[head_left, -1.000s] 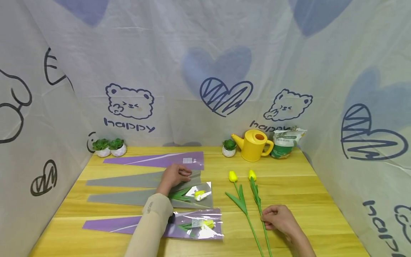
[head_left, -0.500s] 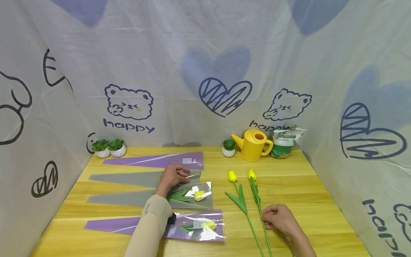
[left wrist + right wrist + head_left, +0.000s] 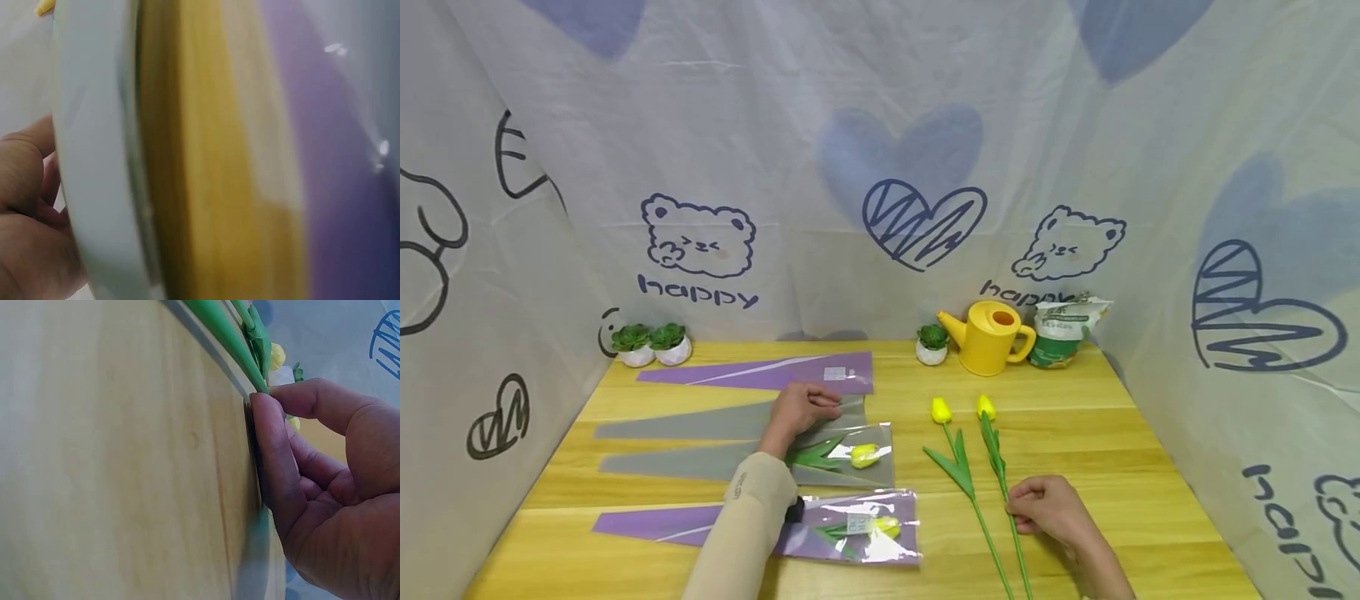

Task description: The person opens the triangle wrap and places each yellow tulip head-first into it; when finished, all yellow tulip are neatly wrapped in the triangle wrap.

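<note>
Fingers (image 3: 1017, 505) pinch tulip stem (image 3: 1011, 521); bare table (image 3: 1090, 433) rightward

place: staged craft booth | cue: printed cloth walls (image 3: 880, 125), wooden table (image 3: 1075, 417)

Back edge of the wooden table (image 3: 1075, 433): yellow watering can (image 3: 988, 337), with a small potted succulent (image 3: 931, 344) just beside its spout and a green-and-white bag (image 3: 1060, 332) at its handle side. Two more potted succulents (image 3: 651, 345) in the far left corner. Printed cloth backdrop (image 3: 880, 167) with bears, hearts, "happy".
</note>
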The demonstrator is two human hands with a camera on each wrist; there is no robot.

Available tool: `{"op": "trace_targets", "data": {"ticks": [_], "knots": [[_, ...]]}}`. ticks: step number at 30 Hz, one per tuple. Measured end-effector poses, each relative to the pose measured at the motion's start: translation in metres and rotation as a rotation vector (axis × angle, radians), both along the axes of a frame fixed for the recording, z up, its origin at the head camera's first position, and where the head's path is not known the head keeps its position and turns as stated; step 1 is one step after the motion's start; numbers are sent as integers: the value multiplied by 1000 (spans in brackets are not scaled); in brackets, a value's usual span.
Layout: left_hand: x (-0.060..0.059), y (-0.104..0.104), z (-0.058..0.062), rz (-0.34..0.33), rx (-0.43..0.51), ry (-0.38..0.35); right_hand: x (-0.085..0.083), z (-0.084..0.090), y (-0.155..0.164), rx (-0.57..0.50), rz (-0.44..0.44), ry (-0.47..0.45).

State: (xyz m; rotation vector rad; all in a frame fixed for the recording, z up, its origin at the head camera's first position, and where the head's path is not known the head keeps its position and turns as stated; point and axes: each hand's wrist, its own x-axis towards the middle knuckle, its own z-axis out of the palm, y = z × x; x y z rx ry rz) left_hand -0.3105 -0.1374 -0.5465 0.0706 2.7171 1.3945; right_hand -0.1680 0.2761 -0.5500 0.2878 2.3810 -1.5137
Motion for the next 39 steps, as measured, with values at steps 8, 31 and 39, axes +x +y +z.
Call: {"op": "trace_targets", "data": {"ticks": [8, 31, 39], "knots": [[0, 0, 2, -20, 1, 16, 0, 0, -1, 5, -15, -4], [0, 0, 4, 53, 275, -36, 1, 4, 0, -11, 1, -2], [-1, -3, 3, 40, 335, -5, 1, 4, 0, -11, 8, 3]]}}
